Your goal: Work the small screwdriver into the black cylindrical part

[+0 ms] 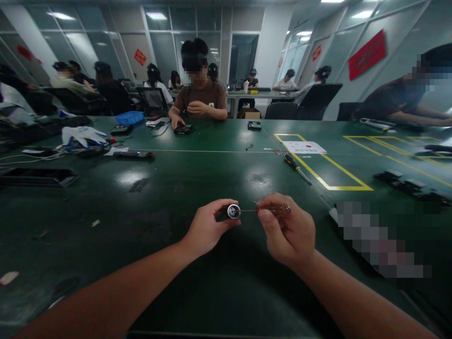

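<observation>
Between the thumb and fingers of my left hand (208,225) is a small round metal part (233,211), its hollow end turned toward me. Dark details show inside its silver rim; its exact kind I cannot make out. My right hand (291,230) is closed round the handle of a small screwdriver (278,209). The thin shaft points left, and its tip meets the right side of the round part's rim. Both hands are above the green table (226,282), near its front edge.
A yellow-black screwdriver (292,162) lies beyond my right hand, beside a yellow-taped rectangle (349,188). White gloves (84,136), a pen-like tool (132,155) and a blue basket (129,117) are at the left. A person (199,94) works across the table on a dark device (182,128).
</observation>
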{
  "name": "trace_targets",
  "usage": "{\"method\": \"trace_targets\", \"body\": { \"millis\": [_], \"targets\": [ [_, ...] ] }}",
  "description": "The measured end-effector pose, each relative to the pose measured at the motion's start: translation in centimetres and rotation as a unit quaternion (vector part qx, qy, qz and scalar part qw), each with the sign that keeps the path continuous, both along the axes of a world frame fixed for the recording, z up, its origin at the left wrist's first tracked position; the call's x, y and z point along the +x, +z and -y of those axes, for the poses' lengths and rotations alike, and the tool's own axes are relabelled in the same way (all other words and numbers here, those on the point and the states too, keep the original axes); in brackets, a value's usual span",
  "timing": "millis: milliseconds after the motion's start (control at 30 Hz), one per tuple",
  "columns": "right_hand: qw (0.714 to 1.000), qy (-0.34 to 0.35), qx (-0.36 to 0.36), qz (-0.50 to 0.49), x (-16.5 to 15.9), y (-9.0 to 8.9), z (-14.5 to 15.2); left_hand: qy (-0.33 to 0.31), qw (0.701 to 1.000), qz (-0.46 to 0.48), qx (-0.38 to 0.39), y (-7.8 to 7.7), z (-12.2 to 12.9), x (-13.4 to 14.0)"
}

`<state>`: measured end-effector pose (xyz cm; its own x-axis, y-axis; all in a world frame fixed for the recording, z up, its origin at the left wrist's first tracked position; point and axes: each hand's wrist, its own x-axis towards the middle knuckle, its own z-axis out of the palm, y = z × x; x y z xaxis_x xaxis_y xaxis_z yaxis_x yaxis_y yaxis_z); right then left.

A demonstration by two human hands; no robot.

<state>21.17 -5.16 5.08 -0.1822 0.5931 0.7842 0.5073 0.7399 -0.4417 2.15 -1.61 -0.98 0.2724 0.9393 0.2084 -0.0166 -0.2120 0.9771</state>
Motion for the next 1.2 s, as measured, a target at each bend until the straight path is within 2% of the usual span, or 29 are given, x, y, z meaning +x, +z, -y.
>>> {"method": "trace_targets", "body": {
  "millis": [167,367,633,1200],
  "targets": [
    [1.000,0.000,0.010,0.030,-0.06,0.04,-0.44,0.005,1.000,0.021,-0.005,-0.18,-0.17,0.03],
    [0.996,0.012,-0.018,0.086,-0.49,0.40,-1.01,0.006,1.000,0.000,0.004,-0.51,-0.15,-0.01],
    [0.994,0.022,-0.027,0.099,-0.51,0.36,-0.87,0.007,1.000,0.017,-0.002,-0.20,-0.26,-0.01],
    [0.996,0.003,-0.032,0.084,-0.41,0.42,-0.77,0.014,1.000,-0.001,0.018,-0.79,-0.39,-0.13]
  ]
}}
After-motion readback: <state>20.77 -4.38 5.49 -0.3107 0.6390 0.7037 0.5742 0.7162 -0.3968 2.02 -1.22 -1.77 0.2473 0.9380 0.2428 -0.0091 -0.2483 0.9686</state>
